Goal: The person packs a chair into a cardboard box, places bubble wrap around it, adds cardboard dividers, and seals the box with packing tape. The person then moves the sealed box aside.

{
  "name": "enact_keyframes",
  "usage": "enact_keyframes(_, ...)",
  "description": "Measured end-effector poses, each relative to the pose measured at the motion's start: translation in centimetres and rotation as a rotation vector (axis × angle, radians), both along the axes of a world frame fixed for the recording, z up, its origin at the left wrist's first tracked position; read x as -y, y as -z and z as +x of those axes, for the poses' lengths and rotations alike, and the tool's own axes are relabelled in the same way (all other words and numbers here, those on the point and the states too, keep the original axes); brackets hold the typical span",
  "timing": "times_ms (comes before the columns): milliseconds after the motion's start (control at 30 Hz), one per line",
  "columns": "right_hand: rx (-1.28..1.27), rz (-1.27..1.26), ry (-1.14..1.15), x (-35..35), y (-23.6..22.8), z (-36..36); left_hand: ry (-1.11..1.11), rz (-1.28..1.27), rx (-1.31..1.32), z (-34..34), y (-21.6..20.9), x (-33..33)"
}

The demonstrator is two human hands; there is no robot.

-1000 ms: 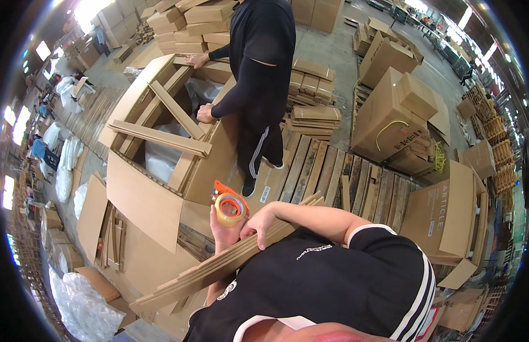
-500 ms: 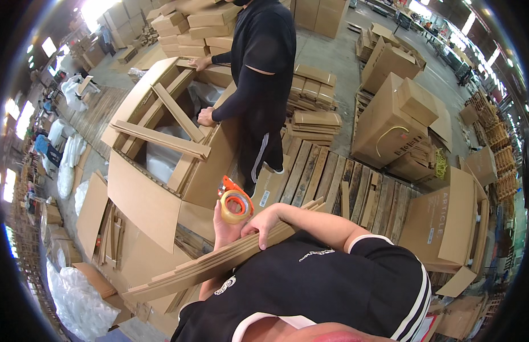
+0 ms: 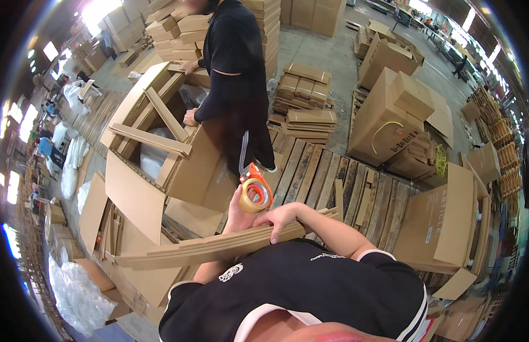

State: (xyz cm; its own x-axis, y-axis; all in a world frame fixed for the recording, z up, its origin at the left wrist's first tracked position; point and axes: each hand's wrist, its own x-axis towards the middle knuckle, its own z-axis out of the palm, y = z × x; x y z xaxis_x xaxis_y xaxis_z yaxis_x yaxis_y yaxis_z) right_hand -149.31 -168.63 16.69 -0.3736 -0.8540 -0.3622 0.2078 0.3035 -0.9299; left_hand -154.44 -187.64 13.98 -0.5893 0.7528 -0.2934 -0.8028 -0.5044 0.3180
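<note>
My left hand (image 3: pixel 238 213) reaches up from behind a bundle of cardboard strips and is closed on a tape dispenser (image 3: pixel 256 191), orange with a roll of clear yellowish tape. Long, flat and brown, the layered strips (image 3: pixel 219 246) lie slantwise against my chest. My right hand (image 3: pixel 280 219) wraps over their upper edge near the right end, thumb on the near side. Its other fingers are partly hidden behind the bundle. Both hands are close together, with the dispenser just beyond the strips.
Ahead, a co-worker in black rests both hands on a large open carton (image 3: pixel 204 171), with loose cardboard strips (image 3: pixel 150 139) across its top. A wooden slat platform (image 3: pixel 310 174) lies to the right. Bigger cartons (image 3: pixel 384 122) stand beyond it; plastic wrap (image 3: pixel 79 296) lies at lower left.
The tape dispenser and my left hand have moved right and slightly up in view. My right hand and the strips have shifted a little the same way. The co-worker appears further left.
</note>
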Motion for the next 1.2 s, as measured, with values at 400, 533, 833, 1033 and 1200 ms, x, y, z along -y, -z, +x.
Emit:
enact_keyframes(400,-0.059,-0.006,0.182,-10.6,-1.1,12.0,0.122,-0.001,-0.018,8.5,-2.2,-11.4)
enact_keyframes(533,-0.03,0.019,0.191,-13.5,-0.5,15.6,0.151,-0.027,0.026,11.8,-1.7,-14.3)
enact_keyframes(833,-0.076,0.016,0.339,-17.1,-1.0,22.0,0.331,-0.135,0.033,15.5,-1.7,-19.3)
enact_keyframes(1033,-0.083,0.102,0.576,-17.6,-2.8,25.2,0.539,-0.019,-0.011,15.2,-2.4,-23.2)
enact_keyframes(1200,-0.124,0.139,0.753,-16.7,-3.8,25.4,0.667,0.009,-0.015,13.5,-3.4,-25.0)
